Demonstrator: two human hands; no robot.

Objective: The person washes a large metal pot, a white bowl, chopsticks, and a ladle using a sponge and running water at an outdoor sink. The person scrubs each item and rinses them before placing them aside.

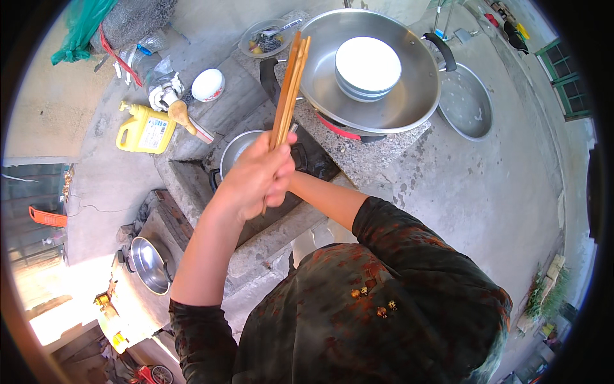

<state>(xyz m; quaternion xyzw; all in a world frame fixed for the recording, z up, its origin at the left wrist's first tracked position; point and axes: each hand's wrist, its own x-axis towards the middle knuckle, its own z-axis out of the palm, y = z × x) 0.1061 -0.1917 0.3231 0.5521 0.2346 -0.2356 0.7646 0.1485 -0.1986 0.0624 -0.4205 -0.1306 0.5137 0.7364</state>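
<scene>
My left hand (252, 175) is closed round a bundle of wooden chopsticks (289, 91), which point up and away from me. My right hand (287, 168) meets it at the lower part of the bundle and is mostly hidden behind it. Beneath the hands, partly covered, a metal pot (236, 146) stands in a sunken stone basin (192, 177). To the right of the chopsticks, a stack of white bowls (368, 65) sits inside a large two-handled steel pan (417, 103).
On the left are a yellow jug with a pump (153, 129), a gourd-like brush or ladle (180, 114) and a white bowl (207, 85). A plastic bowl (249, 41) holds a scourer. A metal basin (465, 103) lies right; another pot (150, 265) is lower left.
</scene>
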